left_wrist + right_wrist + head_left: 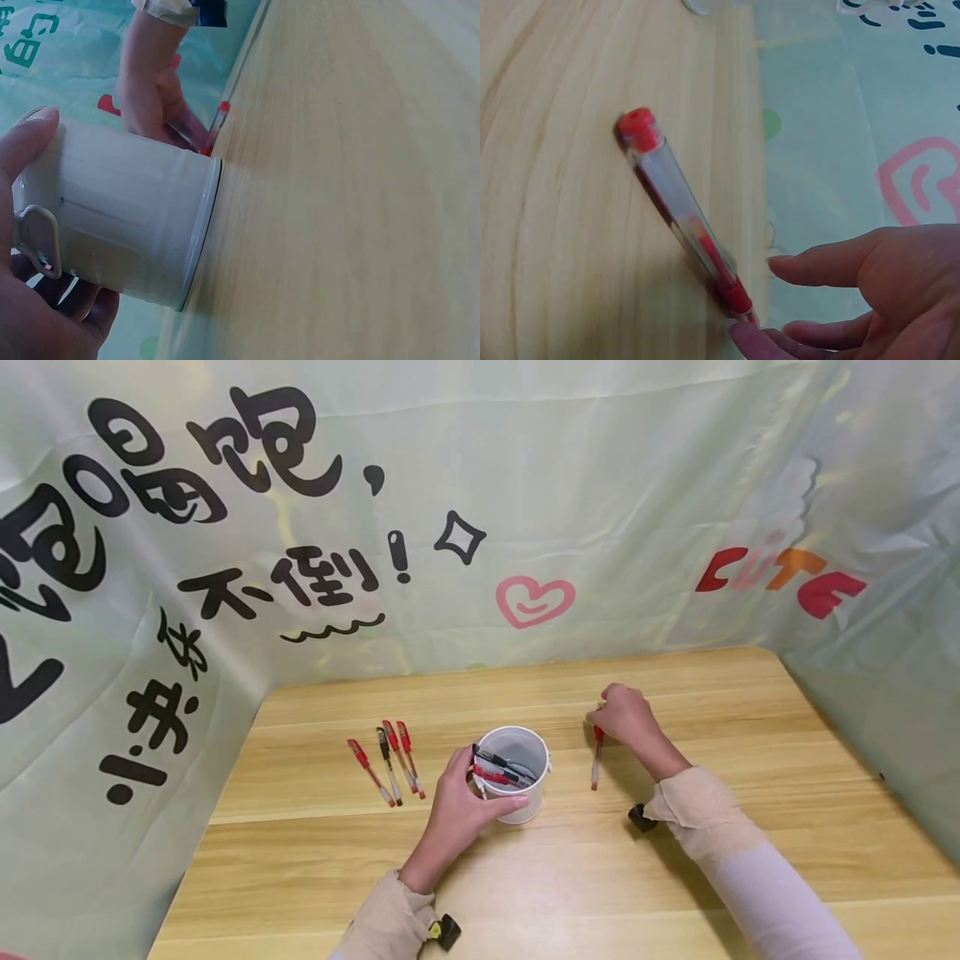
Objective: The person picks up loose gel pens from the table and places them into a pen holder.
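Note:
My left hand (461, 806) grips a small white metal pail (534, 793) by its side, thumb in front and fingers behind. A black pen (491, 756) and a red-capped pen (495, 775) lean inside it. In the left wrist view the pail's handle loop (41, 240) shows between thumb and fingers. My right hand (630, 718) is at the capped far end of a red gel pen (596, 764) lying on the table. The right wrist view shows the thumb (810, 268) apart from this pen, with a fingertip (750, 337) right beside its cap end.
Left of the pail, several pens lie side by side, among them a black one (389, 766) and a red one (371, 772). The wooden table (570, 893) meets a printed cloth backdrop (622, 527) at its back and sides.

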A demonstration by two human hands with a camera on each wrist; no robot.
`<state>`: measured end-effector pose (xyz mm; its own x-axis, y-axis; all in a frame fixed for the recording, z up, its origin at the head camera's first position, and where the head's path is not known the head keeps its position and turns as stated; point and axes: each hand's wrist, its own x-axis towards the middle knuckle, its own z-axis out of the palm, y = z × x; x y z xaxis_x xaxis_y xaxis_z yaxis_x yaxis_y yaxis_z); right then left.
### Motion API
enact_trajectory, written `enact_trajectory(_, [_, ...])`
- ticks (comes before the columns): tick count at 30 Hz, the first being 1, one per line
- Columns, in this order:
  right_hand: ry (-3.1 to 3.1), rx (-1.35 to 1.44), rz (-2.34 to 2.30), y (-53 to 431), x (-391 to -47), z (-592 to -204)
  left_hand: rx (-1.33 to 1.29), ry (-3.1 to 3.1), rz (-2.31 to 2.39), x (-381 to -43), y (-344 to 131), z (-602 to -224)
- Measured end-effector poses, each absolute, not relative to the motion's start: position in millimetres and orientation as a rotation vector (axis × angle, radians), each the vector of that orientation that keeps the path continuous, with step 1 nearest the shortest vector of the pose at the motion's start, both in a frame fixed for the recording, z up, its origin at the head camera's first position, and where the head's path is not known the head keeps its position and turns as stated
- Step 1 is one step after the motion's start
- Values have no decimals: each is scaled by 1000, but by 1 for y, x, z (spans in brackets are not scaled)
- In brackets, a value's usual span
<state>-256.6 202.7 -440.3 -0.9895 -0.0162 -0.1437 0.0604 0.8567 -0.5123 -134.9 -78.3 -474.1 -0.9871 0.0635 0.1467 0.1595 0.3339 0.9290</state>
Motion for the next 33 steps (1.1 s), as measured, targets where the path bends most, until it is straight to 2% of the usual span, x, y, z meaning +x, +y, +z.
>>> enact_trajectory(33, [2797, 28, -810, 212, -262, -448, -221, -2490, -1765, -135, -79, -473])
